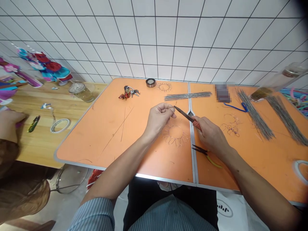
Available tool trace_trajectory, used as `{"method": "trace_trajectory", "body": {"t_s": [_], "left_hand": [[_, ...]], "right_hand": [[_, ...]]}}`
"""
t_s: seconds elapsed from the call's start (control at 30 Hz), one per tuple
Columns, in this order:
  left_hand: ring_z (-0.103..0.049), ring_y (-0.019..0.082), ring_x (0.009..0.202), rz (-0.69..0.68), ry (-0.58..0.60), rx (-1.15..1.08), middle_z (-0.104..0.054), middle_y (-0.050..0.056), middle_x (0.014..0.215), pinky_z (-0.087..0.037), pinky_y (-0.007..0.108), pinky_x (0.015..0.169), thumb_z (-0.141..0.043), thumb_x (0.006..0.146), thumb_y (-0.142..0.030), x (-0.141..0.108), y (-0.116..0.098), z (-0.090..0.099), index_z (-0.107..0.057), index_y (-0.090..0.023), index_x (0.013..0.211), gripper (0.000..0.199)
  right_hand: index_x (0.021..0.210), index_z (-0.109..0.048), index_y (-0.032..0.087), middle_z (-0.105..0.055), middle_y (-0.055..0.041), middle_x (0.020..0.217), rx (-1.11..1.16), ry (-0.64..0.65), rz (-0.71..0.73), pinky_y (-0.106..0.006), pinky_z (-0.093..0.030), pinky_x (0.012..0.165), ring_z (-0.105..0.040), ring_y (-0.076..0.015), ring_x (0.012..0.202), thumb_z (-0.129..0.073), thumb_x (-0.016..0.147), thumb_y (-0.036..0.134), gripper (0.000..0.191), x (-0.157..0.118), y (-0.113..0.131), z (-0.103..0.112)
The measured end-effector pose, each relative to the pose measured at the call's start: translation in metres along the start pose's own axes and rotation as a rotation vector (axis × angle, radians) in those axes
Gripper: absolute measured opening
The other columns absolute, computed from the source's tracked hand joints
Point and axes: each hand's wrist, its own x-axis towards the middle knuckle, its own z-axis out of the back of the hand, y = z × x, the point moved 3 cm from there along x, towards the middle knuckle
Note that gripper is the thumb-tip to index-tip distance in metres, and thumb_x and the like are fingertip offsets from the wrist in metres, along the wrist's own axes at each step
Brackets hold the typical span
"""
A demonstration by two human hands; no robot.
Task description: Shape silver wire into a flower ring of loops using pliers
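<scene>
My right hand (209,133) is wrapped round the reddish handle of a long-nosed tool (184,114), whose dark tip points up and left. That tip meets the fingertips of my left hand (161,117), which are pinched together; what they hold is too small to make out. Below my hands a flower-shaped ring of thin looped wire (176,135) lies on the orange table (149,160). Pliers with a yellow handle (207,155) rest to its right, under my right forearm. A bundle of straight grey wires (187,95) lies beyond my hands.
Tape roll (150,82), keys (130,92) and a smaller wire ring (164,86) sit at the back. On the right are wire bundles (255,114), a blue tie (235,106), tangled wire (231,128) and a tilted jar (274,83). Another person's arm (9,123) is at the left.
</scene>
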Motion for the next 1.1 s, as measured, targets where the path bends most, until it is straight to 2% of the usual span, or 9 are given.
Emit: {"method": "trace_trajectory", "body": {"t_s": [0.1,0.3,0.67,0.83,0.93,1.03,1.1], "left_hand": [[-0.040,0.007,0.047,-0.012,-0.024,0.007,-0.071,0.000,0.066,-0.025,0.025,0.048,-0.078,0.081,-0.033,0.001,0.004,0.000,-0.070,-0.018,0.084,0.017],[-0.037,0.006,0.049,-0.011,-0.031,-0.027,-0.067,-0.001,0.063,-0.023,0.024,0.048,-0.078,0.082,-0.029,0.000,0.005,-0.001,-0.069,-0.018,0.082,0.014],[-0.033,0.003,0.043,0.260,0.220,-0.309,-0.061,-0.003,0.062,-0.014,0.020,0.043,-0.086,0.077,-0.029,-0.009,-0.006,-0.007,-0.066,-0.017,0.079,0.024],[-0.036,0.004,0.045,0.247,0.240,-0.279,-0.060,-0.004,0.061,-0.021,0.020,0.045,-0.087,0.078,-0.030,-0.012,-0.009,-0.009,-0.066,-0.017,0.081,0.025],[-0.039,0.005,0.046,0.190,0.217,-0.223,-0.061,-0.003,0.062,-0.023,0.021,0.047,-0.086,0.080,-0.033,-0.013,-0.009,-0.009,-0.068,-0.017,0.083,0.024],[-0.038,0.006,0.048,0.163,0.234,-0.169,-0.063,-0.002,0.064,-0.022,0.022,0.048,-0.085,0.083,-0.036,-0.016,-0.006,-0.012,-0.070,-0.018,0.084,0.024],[-0.038,0.006,0.050,0.160,0.256,-0.114,-0.064,-0.002,0.064,-0.023,0.023,0.049,-0.084,0.084,-0.037,-0.020,-0.003,-0.016,-0.071,-0.018,0.084,0.024]], "right_hand": [[0.142,-0.071,0.013,-0.078,-0.0132,0.106,-0.015,0.001,-0.015,-0.038,-0.051,0.072,-0.075,-0.0274,0.095,-0.041,0.119,0.032,0.042,-0.001,0.003,-0.004],[0.147,-0.070,0.011,-0.081,-0.0132,0.110,0.001,-0.077,0.025,-0.039,-0.054,0.077,-0.078,-0.0292,0.102,-0.044,0.119,0.030,0.042,0.000,0.001,-0.008],[0.150,-0.069,0.017,-0.079,-0.0117,0.102,0.039,-0.174,0.101,-0.040,-0.057,0.083,-0.074,-0.0280,0.096,-0.040,0.117,0.023,0.044,0.003,-0.015,-0.004],[0.149,-0.069,0.017,-0.082,-0.0140,0.109,0.076,-0.238,0.123,-0.043,-0.059,0.090,-0.075,-0.0286,0.100,-0.042,0.115,0.022,0.043,0.005,-0.019,-0.003],[0.141,-0.073,0.019,-0.083,-0.0129,0.113,0.223,-0.222,0.026,-0.042,-0.059,0.090,-0.076,-0.0270,0.103,-0.047,0.114,0.024,0.037,0.006,-0.018,-0.002],[0.124,-0.077,0.023,-0.082,-0.0083,0.108,0.421,-0.183,-0.177,-0.039,-0.058,0.086,-0.076,-0.0246,0.095,-0.062,0.108,0.033,0.024,0.006,-0.014,0.000],[0.117,-0.075,0.024,-0.081,-0.0054,0.103,0.574,-0.145,-0.303,-0.038,-0.057,0.081,-0.073,-0.0225,0.088,-0.070,0.102,0.039,0.022,0.006,-0.008,0.002]]}}
